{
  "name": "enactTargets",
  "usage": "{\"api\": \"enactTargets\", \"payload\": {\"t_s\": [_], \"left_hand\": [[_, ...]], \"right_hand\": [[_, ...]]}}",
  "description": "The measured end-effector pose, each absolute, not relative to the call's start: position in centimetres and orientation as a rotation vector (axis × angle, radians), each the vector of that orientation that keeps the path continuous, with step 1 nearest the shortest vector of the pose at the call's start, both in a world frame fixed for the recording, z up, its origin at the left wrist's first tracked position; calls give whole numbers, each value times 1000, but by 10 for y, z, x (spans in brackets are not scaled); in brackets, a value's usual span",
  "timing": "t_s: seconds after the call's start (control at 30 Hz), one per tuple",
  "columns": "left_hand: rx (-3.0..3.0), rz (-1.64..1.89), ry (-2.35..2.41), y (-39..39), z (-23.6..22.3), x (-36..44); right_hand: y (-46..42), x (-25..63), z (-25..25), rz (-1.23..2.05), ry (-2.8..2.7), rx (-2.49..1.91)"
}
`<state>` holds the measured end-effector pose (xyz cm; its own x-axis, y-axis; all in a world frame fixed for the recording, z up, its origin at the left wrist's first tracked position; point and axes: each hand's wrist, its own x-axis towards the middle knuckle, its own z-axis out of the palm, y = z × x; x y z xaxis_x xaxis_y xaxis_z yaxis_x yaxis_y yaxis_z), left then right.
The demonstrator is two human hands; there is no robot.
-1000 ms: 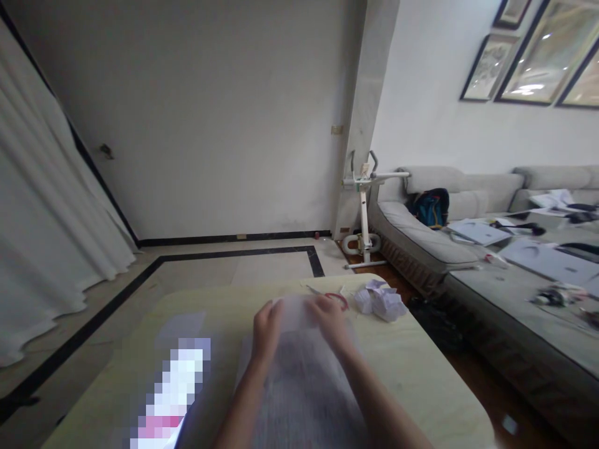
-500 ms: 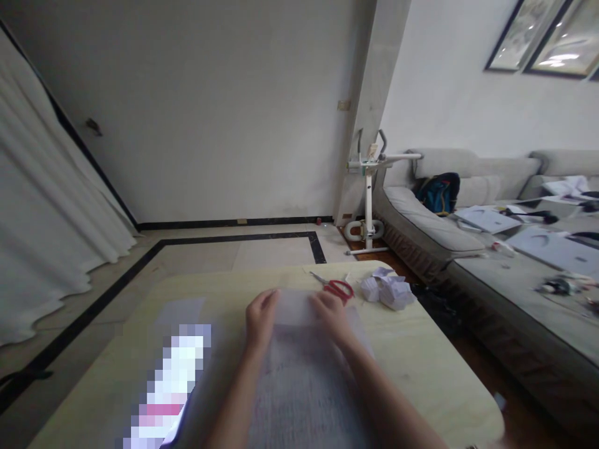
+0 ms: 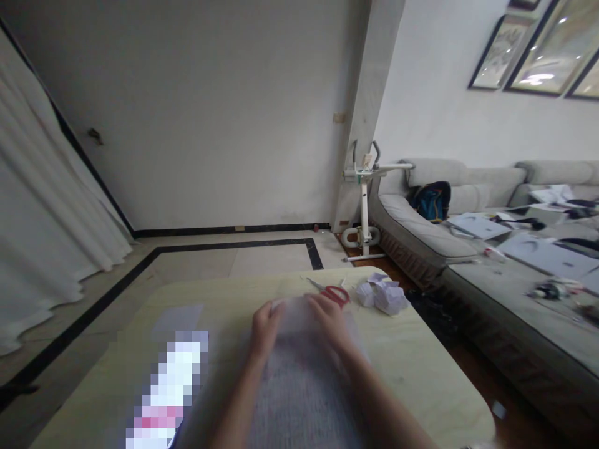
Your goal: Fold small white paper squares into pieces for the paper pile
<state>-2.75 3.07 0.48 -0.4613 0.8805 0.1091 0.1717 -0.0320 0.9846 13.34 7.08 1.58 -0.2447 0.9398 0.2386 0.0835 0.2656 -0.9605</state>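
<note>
A large sheet of paper (image 3: 304, 393) with blurred printing or writing extends from my hands toward the front of the pale wooden table. My left hand (image 3: 266, 325) is closed on its far left edge, thumb uppermost. On the far right part of the same sheet, my right hand (image 3: 329, 319) is closed with the fingers curled over it. Between the hands, the sheet's far end looks plain and whitish. Red-handled scissors (image 3: 336, 295) lie just beyond my right hand, blades pointing left. Crumpled white paper (image 3: 382, 293) sits to their right.
On the table's left are a small flat paper piece (image 3: 178, 317) and a bright pixelated screen (image 3: 171, 380). The wooden table (image 3: 430, 374) has a rounded right edge. Beyond it stand a sofa (image 3: 524, 293) with a backpack (image 3: 431, 201), and a white exercise machine (image 3: 364, 212).
The camera view has shifted slightly, so the room and table sit lower. My hands are a little closer together, still gripping the paper. The scissors and crumpled paper stay in place on the table.
</note>
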Motion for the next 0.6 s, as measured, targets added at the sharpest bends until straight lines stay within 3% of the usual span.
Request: {"api": "enactTargets", "payload": {"t_s": [0.23, 0.6], "left_hand": [[1162, 1633, 1622, 31, 5, -25], [1131, 1614, 1552, 30, 2, -17]], "right_hand": [[70, 136, 16, 1345, -1489, -873], [62, 136, 23, 1336, -1554, -882]]}}
